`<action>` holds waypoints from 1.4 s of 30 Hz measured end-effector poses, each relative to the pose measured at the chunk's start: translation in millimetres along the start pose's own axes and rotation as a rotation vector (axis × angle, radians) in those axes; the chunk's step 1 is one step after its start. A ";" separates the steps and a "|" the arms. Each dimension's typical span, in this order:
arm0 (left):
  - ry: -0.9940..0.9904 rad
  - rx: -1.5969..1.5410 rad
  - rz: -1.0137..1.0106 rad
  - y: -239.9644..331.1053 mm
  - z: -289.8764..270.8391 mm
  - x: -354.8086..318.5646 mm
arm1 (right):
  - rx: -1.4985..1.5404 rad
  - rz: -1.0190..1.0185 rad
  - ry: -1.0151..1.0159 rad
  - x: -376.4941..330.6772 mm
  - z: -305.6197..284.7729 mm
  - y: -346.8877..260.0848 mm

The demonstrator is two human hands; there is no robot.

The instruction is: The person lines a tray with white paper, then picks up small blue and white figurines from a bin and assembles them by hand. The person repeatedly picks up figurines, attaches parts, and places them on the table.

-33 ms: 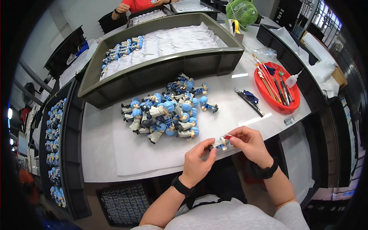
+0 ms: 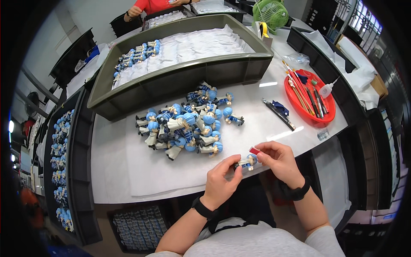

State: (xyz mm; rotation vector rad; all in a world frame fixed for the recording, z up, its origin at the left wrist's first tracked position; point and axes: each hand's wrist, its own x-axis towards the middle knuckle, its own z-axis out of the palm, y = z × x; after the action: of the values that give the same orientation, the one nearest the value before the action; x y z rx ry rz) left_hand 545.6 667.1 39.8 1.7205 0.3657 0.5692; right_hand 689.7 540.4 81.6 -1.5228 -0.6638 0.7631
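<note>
My left hand point(image 2: 221, 176) is closed on a small figurine point(image 2: 246, 162) with blue hair and blue-and-white clothes, gripping it by the leg end. The figurine lies sideways, its head toward my right hand point(image 2: 279, 162). Between the thumb and fingers of that hand is a small flat red piece with a pale edge point(image 2: 255, 150); its exact kind does not show. The red piece is close above the figurine's head, and whether they touch is hard to see. Left of my hands, a heap of similar figurines point(image 2: 184, 124) lies on white sheeting point(image 2: 171, 180).
Behind the heap stands a large grey-green bin point(image 2: 180, 70) with figurines on crumpled white lining. A red oval tray point(image 2: 295, 103) holds brushes and tools, beside a dark pen-like tool point(image 2: 278, 114). Black bins flank the table. Across it sits a person in red point(image 2: 156, 6).
The red piece has shifted slightly up and left, off the figurine's head. More of the blue hair now shows. My left hand has barely moved.
</note>
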 end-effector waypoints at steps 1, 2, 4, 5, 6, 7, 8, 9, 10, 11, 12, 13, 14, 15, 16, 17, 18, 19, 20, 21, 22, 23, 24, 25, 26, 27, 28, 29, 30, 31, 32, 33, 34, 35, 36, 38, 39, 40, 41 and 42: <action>0.025 0.034 0.075 -0.3 -0.3 0.3 | 0.038 0.000 0.009 -1.4 1.9 -1.8; 0.049 0.067 0.149 -0.5 -0.5 2.1 | 0.033 0.015 -0.011 -1.8 1.9 -1.4; 0.064 0.103 0.196 1.4 -2.0 4.0 | 0.020 -0.004 -0.006 -1.8 5.7 2.0; 0.052 0.102 0.169 4.8 -2.8 4.6 | 0.012 -0.014 -0.001 -2.1 7.3 3.5; 0.041 0.101 0.142 7.0 -3.1 5.3 | 0.025 -0.002 -0.001 -3.1 9.0 3.9; 0.053 0.089 0.130 7.6 -2.4 5.9 | 0.038 0.012 -0.003 -4.1 10.9 4.1; 0.064 0.076 0.119 8.0 -1.4 6.6 | 0.050 0.025 -0.005 -5.1 12.5 4.6; 0.076 0.064 0.107 7.7 -0.1 6.9 | 0.054 0.031 -0.002 -5.9 14.1 6.2; 0.077 -0.007 0.035 7.5 1.7 6.7 | 0.059 0.036 -0.001 -6.5 15.7 7.8; 0.078 -0.077 -0.038 6.5 4.2 6.6 | 0.063 0.040 0.001 -6.8 16.2 8.5; 0.078 -0.148 -0.110 5.2 6.1 6.5 | 0.065 0.066 0.010 -7.0 15.8 6.9; 0.072 -0.145 -0.082 3.2 6.8 7.4 | 0.066 0.091 0.018 -7.0 15.5 4.0; 0.066 -0.143 -0.053 0.7 7.4 9.0 | 0.068 0.116 0.027 -6.9 15.3 2.3; 0.060 -0.140 -0.025 -0.2 7.9 10.3 | 0.085 0.118 0.026 -6.6 15.5 3.2; 0.070 -0.032 0.064 1.8 9.6 12.1 | 0.102 0.119 0.029 -6.4 15.2 5.7; 0.080 0.077 0.152 5.5 11.6 13.7 | 0.119 0.121 0.032 -6.3 14.7 7.8; 0.090 0.186 0.240 7.4 12.9 15.2 | 0.128 0.130 0.043 -6.6 14.0 9.3; 0.071 0.215 0.240 5.1 12.5 15.6 | 0.138 0.140 0.050 -7.1 14.2 10.6; 0.052 0.244 0.240 0.7 12.2 16.2 | 0.147 0.150 0.056 -7.3 14.1 11.4; 0.032 0.272 0.240 -1.6 11.9 16.7 | 0.167 0.152 0.059 -7.1 13.1 11.8; 0.019 0.216 0.182 -0.3 11.9 17.3 | 0.186 0.156 0.065 -6.8 10.7 12.9; 0.005 0.159 0.124 2.8 11.8 17.9 | 0.205 0.159 0.070 -6.4 9.0 13.5; -0.009 0.103 0.066 4.1 11.8 18.5 | 0.197 0.139 0.070 -5.8 8.2 12.7; -0.029 0.113 0.062 3.7 11.8 19.3 | 0.176 0.133 0.070 -5.2 8.2 9.9; -0.049 0.124 0.058 2.8 11.5 20.0 | 0.155 0.127 0.069 -4.7 9.5 6.2; -0.070 0.135 0.053 1.8 11.5 20.7 | 0.135 0.121 0.069 -4.6 11.7 2.4; -0.051 0.109 0.089 0.8 12.5 21.4 | 0.227 0.141 0.055 -5.4 16.0 -2.3; -0.032 0.084 0.126 -0.7 13.8 22.2 | 0.176 0.116 0.048 -4.9 15.5 1.9; -0.013 0.058 0.162 -1.3 14.7 22.8 | 0.126 0.091 0.041 -3.4 14.9 10.0; -0.016 0.073 0.176 -1.6 14.9 23.4 | 0.075 0.071 0.032 -2.2 14.3 14.6; -0.018 0.087 0.191 -1.7 15.0 23.9 | 0.055 0.076 0.035 -2.2 14.0 13.5; -0.021 0.102 0.205 -1.7 15.0 24.4 | 0.034 0.081 0.038 -2.0 13.5 11.4; -0.029 0.091 0.186 -0.8 14.8 24.5 | 0.013 0.083 0.041 -1.6 12.9 10.1; -0.038 0.080 0.167 1.0 14.4 24.5 | -0.001 0.042 0.049 -0.1 10.6 11.7; -0.046 0.069 0.149 1.8 14.2 24.2 | -0.016 0.001 0.058 2.3 7.1 14.9; -0.044 -0.036 0.092 -2.6 14.3 23.0 | -0.012 -0.029 0.126 5.8 6.1 13.2; -0.043 -0.089 0.063 -4.2 14.1 22.4 | 0.022 -0.032 0.124 6.5 7.2 12.5; -0.057 -0.085 0.052 -4.0 13.8 22.5 | 0.054 -0.034 0.125 6.9 7.8 12.0; -0.071 -0.081 0.041 -2.9 12.6 23.2 | 0.086 -0.036 0.126 6.9 8.7 11.4; -0.085 -0.078 0.030 -2.4 12.3 23.8 | 0.059 -0.036 0.096 6.3 10.4 10.5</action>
State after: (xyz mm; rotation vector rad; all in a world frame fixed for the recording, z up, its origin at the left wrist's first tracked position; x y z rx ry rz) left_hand 572.3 670.2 39.8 1.6716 0.2555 0.5237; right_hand 685.1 550.8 70.2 -1.4807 -0.5909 0.6727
